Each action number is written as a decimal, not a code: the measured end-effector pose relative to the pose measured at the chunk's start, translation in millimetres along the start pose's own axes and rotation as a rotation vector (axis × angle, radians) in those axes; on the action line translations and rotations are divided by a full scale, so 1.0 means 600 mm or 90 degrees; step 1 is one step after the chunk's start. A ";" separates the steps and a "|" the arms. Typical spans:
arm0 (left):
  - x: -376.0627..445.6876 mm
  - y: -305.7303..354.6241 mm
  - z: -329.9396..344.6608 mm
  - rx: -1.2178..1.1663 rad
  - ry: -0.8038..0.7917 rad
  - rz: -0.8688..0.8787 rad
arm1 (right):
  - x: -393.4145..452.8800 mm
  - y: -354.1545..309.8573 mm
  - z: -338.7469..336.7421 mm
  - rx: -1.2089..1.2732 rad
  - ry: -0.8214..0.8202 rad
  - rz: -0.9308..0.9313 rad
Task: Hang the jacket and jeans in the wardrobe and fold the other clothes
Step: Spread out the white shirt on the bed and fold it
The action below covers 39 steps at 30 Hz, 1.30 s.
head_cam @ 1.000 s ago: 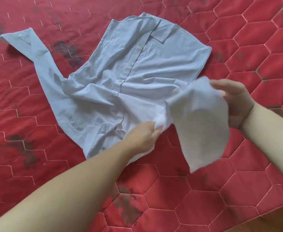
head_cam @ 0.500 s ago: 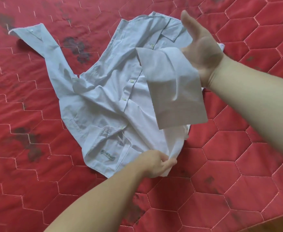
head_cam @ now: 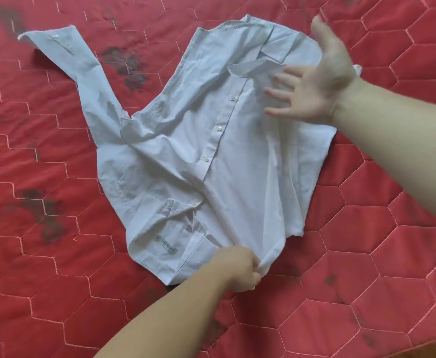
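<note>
One red quilted mattress (head_cam: 56,254), left-hand fingers (head_cam: 254,273) pinching shirt (head_cam: 198,151), right-hand fingers (head_cam: 281,94) spread.

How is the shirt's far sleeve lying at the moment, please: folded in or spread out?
Spread out. The sleeve stretches away from the shirt across the red quilt, cuff at its far end.

A red quilt (head_cam: 366,228) stitched in a pale hexagon pattern fills the view, with dark stains (head_cam: 126,65) scattered in patches across its surface.
</note>
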<state>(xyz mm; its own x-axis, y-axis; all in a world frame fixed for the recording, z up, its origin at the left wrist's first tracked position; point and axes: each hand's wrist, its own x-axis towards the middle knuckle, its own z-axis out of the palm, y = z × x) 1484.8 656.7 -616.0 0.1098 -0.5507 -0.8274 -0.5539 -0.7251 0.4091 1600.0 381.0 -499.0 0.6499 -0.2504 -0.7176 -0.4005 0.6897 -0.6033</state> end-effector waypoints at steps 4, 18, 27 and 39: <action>-0.007 -0.006 -0.006 -0.174 -0.003 -0.044 | -0.023 0.113 -0.063 -0.268 0.035 0.069; 0.021 0.047 -0.021 -0.483 0.231 -0.116 | -0.095 0.360 -0.196 -0.517 0.253 0.102; 0.007 -0.010 -0.007 -0.837 0.214 -0.180 | -0.112 0.336 -0.213 -0.304 0.327 -0.053; -0.016 0.002 0.036 -0.427 0.113 -0.150 | -0.153 0.358 -0.219 -0.487 0.103 0.094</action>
<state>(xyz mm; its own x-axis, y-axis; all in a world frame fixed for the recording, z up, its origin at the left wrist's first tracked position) 1465.5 670.1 -615.7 0.3270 -0.3656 -0.8714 0.1195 -0.8987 0.4219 1369.3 463.2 -608.3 0.4772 -0.3281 -0.8152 -0.8458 0.0805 -0.5275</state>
